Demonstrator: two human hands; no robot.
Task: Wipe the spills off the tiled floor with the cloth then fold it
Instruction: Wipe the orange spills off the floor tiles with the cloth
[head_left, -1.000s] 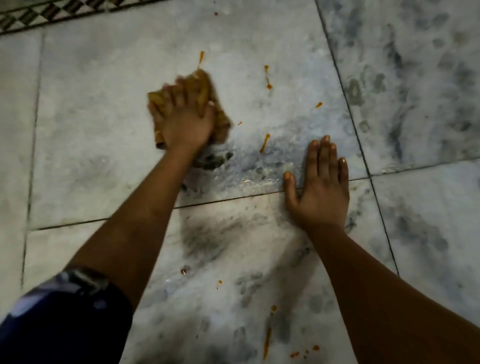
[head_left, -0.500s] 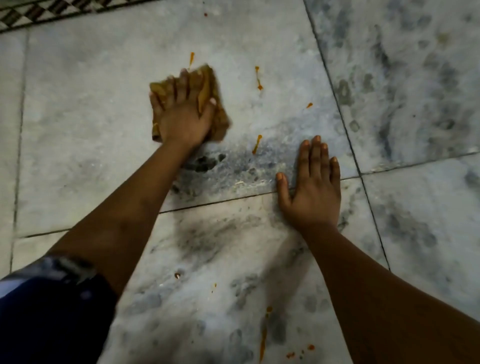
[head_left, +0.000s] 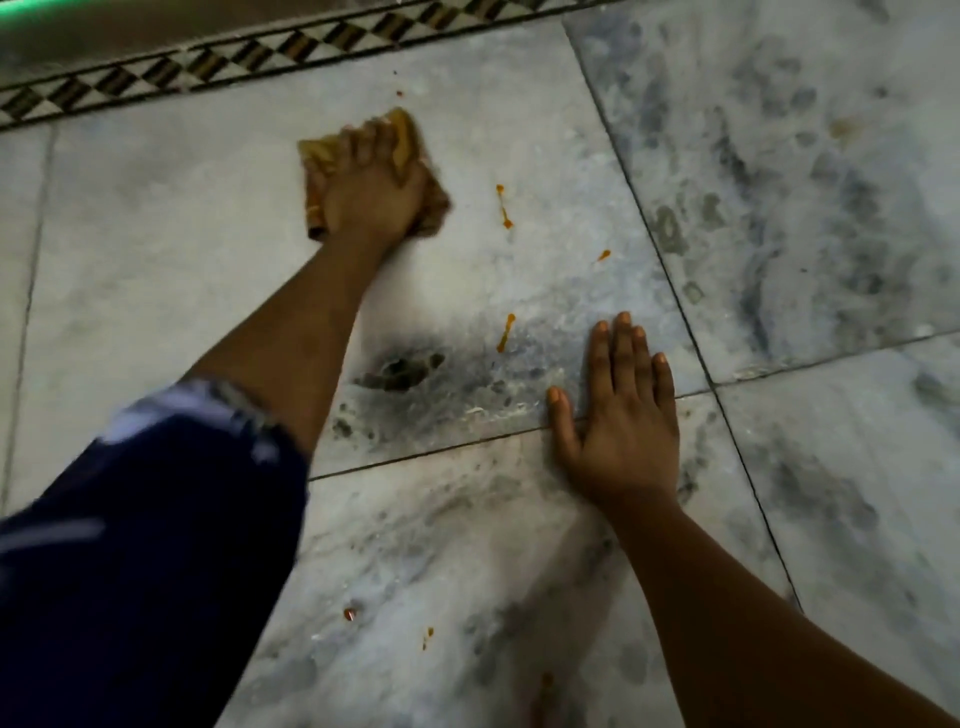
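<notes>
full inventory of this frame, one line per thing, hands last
cloth: 1, yellow-brown, bunched on the floor under the left hand, far centre
spills: several, orange streaks and drops, right of the cloth, plus small drops near the bottom
tiled floor: grey-white marble tiles, dark smudges, throughout
border strip: 1, dark and light diamond pattern, top edge
sleeve: 1, dark blue, left arm, lower left
left hand: presses on the cloth, fingers curled over it
right hand: flat on the floor, fingers straight
</notes>
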